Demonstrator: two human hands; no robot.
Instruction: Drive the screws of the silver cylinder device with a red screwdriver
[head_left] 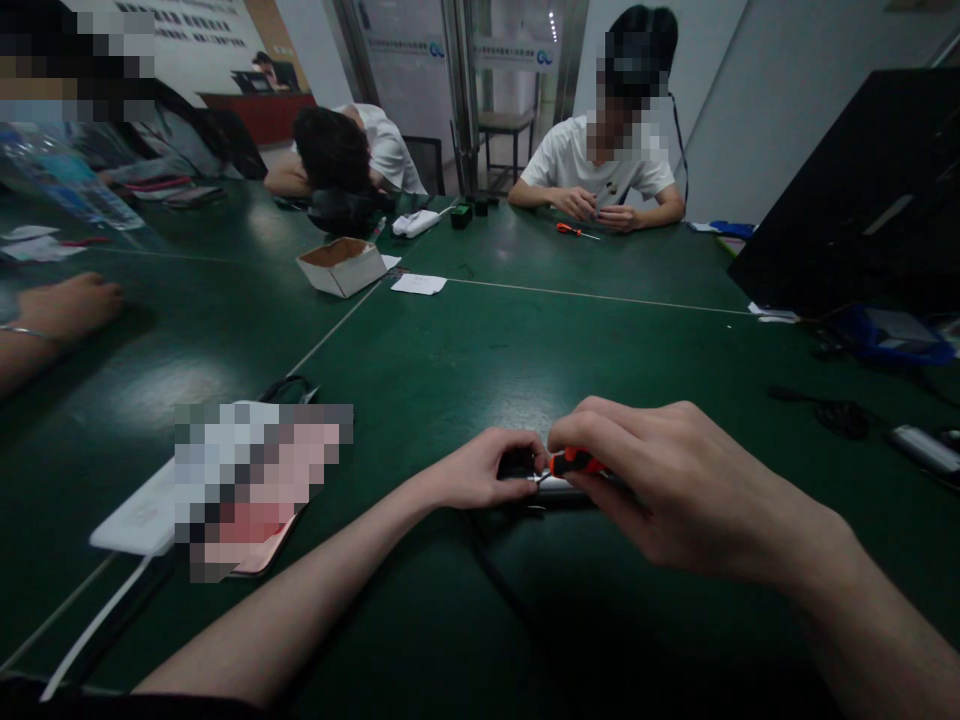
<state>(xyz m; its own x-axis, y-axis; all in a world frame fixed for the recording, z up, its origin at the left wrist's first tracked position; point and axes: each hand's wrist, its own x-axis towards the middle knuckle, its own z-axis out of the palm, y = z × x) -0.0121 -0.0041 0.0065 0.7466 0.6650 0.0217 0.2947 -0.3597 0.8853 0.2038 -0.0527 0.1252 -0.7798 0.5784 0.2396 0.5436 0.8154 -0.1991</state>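
Note:
In the head view, my right hand point(660, 480) is closed round the handle of an orange-and-black screwdriver point(574, 462). Its shaft points left, toward a slim silver-and-dark device point(559, 486) lying on the green table. My left hand point(487, 468) curls its thumb and fingers about the left end of that device, close to the screwdriver's tip. What the tip touches is too small to make out. Part of the device is hidden behind my right fingers. A dark cord point(499, 575) runs over the table below my left hand.
Left of my arm lie a white power strip point(135, 510) and a pink phone-like object point(259, 560). Ahead stands an open cardboard box point(345, 270). A black panel point(847, 200) and another silver-black device point(926, 450) are at right. Other people sit around the table.

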